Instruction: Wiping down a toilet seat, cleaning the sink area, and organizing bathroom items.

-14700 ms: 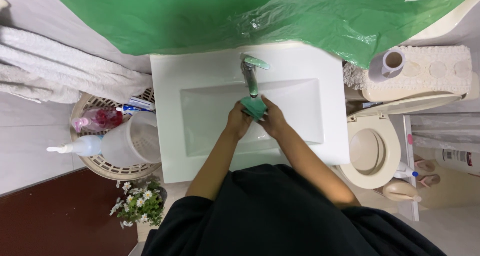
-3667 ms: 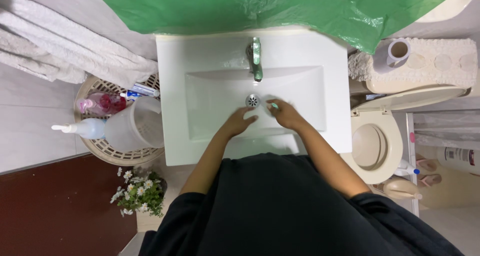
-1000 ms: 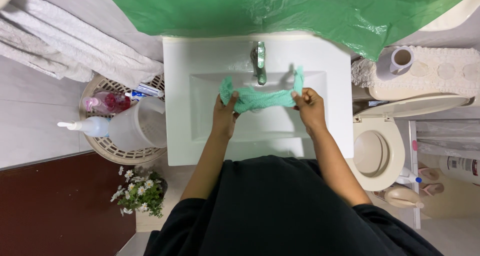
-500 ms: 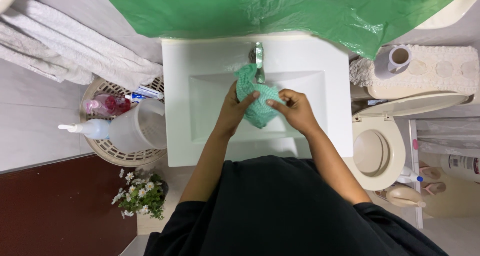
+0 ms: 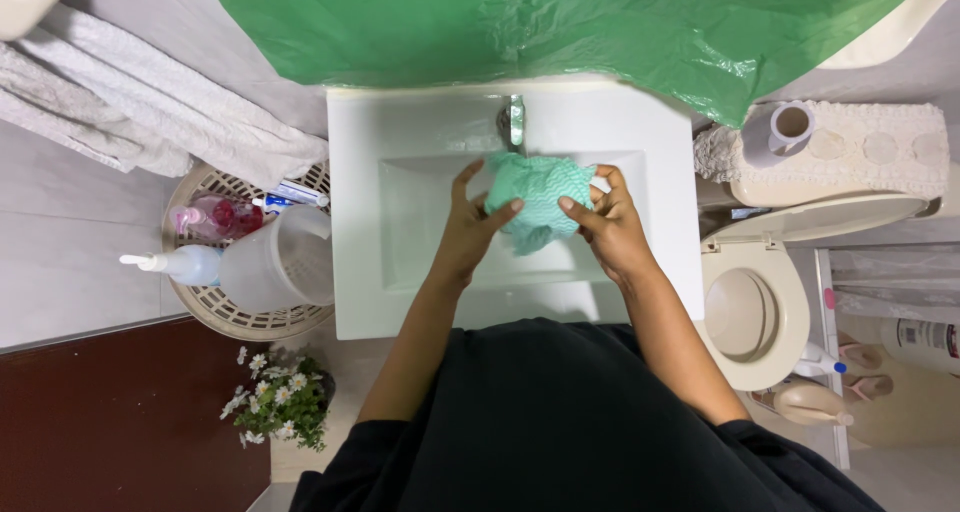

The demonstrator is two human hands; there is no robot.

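Looking down past your black top [image 5: 560, 422], you see both forearms reach forward over the white sink [image 5: 420, 302]. Your left hand [image 5: 468, 234] has its fingers spread, the thumb tip pressed against the near left edge of the green cloth [image 5: 538, 200]. Your right hand [image 5: 610, 227] pinches the cloth's right side between thumb and fingers (a bit of white shows at the fingertips; you cannot tell what it is). The cloth is bunched up between the two hands, held above the basin, just in front of the metal tap [image 5: 514, 122].

To your left, beside the sink, a woven basket [image 5: 225, 312] holds a clear plastic jug [image 5: 280, 262], a pump bottle [image 5: 175, 265] and a pink bottle [image 5: 215, 217]. A small pot of white flowers [image 5: 275, 397] stands on the floor near it. To your right is the toilet [image 5: 750, 312], lid raised, with a paper roll [image 5: 780, 132] on the cistern cover [image 5: 870, 157]. Farther off, white towels [image 5: 150, 112] hang at the left, and a green plastic sheet [image 5: 520, 22] covers the wall behind the tap.
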